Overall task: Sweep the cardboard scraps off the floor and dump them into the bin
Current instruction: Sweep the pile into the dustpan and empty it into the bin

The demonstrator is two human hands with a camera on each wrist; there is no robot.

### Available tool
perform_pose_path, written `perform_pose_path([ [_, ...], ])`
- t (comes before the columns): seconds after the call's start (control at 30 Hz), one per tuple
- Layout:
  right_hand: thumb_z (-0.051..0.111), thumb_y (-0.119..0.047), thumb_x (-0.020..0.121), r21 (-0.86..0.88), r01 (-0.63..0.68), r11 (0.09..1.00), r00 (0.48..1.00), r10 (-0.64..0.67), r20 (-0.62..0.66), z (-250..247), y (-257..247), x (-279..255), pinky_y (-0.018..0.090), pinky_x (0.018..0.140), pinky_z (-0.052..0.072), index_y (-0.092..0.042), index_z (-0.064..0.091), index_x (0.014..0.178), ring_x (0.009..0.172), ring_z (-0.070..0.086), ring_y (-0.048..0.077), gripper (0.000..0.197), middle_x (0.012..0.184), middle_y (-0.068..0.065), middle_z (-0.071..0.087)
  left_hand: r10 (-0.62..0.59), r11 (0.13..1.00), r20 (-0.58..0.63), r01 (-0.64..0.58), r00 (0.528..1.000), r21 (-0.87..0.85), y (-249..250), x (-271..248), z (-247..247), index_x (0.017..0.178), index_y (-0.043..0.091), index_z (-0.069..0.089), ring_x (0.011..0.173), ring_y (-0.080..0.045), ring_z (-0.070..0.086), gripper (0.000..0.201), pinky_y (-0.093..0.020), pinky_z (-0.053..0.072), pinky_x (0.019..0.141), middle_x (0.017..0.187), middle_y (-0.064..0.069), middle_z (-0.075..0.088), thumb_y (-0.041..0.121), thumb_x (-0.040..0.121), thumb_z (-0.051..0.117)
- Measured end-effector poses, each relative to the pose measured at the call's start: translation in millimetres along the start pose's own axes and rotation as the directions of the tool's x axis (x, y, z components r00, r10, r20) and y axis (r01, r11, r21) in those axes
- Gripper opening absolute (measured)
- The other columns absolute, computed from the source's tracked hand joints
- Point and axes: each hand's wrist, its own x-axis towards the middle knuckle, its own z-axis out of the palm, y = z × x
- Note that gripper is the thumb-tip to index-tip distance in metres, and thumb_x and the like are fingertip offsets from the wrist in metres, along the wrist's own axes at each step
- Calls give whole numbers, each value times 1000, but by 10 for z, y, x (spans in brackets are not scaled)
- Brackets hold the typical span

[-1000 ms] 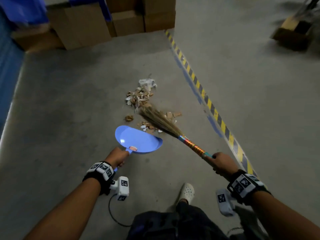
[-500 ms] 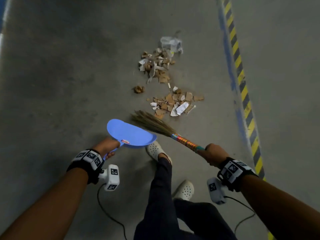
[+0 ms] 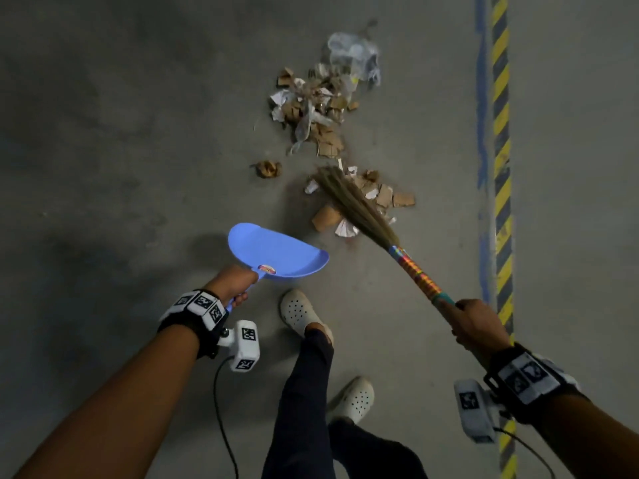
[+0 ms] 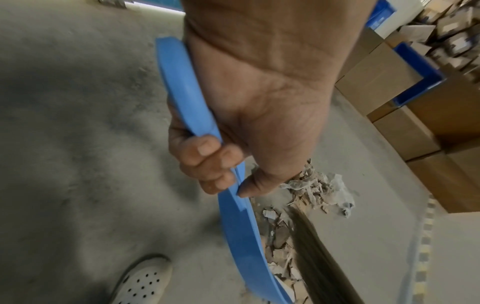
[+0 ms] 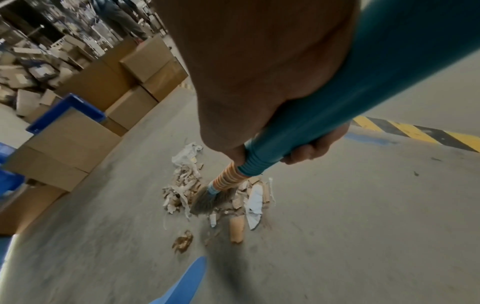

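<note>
Cardboard scraps (image 3: 320, 112) lie in a heap on the grey floor, with a nearer clump (image 3: 383, 195) below it and one stray curled piece (image 3: 267, 168) to the left. My right hand (image 3: 475, 324) grips the teal handle of a straw broom (image 3: 358, 207), whose bristles lie across the nearer clump (image 5: 241, 197). My left hand (image 3: 233, 283) grips the handle of an empty blue dustpan (image 3: 275, 252), held just above the floor, left of the broom. In the left wrist view my fingers (image 4: 205, 160) curl round the dustpan (image 4: 241, 236) handle. No bin is in view.
A yellow-and-black hazard stripe (image 3: 501, 133) runs along the floor on the right. My feet in white clogs (image 3: 299, 311) stand just behind the dustpan. Stacked cardboard boxes (image 5: 85, 127) and blue crates (image 4: 418, 76) line the far side.
The broom head has swung forward from over the dustpan onto the nearer clump of scraps. The dustpan has kept its place by my left foot. The view has drawn closer.
</note>
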Motion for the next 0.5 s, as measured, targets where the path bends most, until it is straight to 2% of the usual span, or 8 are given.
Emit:
perform_pose_path([
  [0.1,51,-55,91,81,62,995,997,-58,-52,-234,-121,-243,34,44,49,-5,61,68,44,62,24,56,54,13,65,17,1000,16,-17,1000,5,184,-64,-136,96,14,55,27,-5,23,9,-10,16,33,55,-3,35,21,92,53],
  [0.17,51,-55,91,85,113,990,992,-107,-64,-332,-241,-334,37,46,50,-7,63,71,43,62,22,54,54,12,65,24,999,25,-25,999,35,282,-63,-264,91,12,54,26,-5,22,8,-10,16,35,53,-3,34,19,92,51],
  [0.23,49,-59,89,81,150,985,988,-146,-56,-365,-417,-284,42,51,52,-9,63,73,48,62,25,54,55,12,65,25,996,21,-27,999,83,338,2,-431,81,9,50,27,-7,22,13,-11,16,38,51,-4,35,19,90,50],
  [0.3,47,-63,88,44,181,983,983,-179,-41,-322,-664,-96,46,55,55,-11,62,74,54,63,30,56,59,12,65,36,994,7,-36,999,106,345,158,-611,78,8,49,30,-9,23,16,-13,17,41,49,-5,36,19,89,51],
  [0.4,45,-65,90,-36,230,972,973,-230,0,-153,-1214,364,42,61,55,-12,60,73,65,65,31,57,68,11,67,79,992,-13,-77,997,99,292,488,-829,74,4,51,32,-12,26,18,-14,20,41,48,-8,39,15,88,50],
  [0.5,42,-61,93,-162,340,926,940,-336,52,112,-1799,1005,34,58,41,-12,52,69,69,59,31,55,72,13,61,158,985,-88,-152,983,81,122,824,-875,70,3,53,33,-15,30,24,-17,23,40,48,-10,41,26,76,53],
])
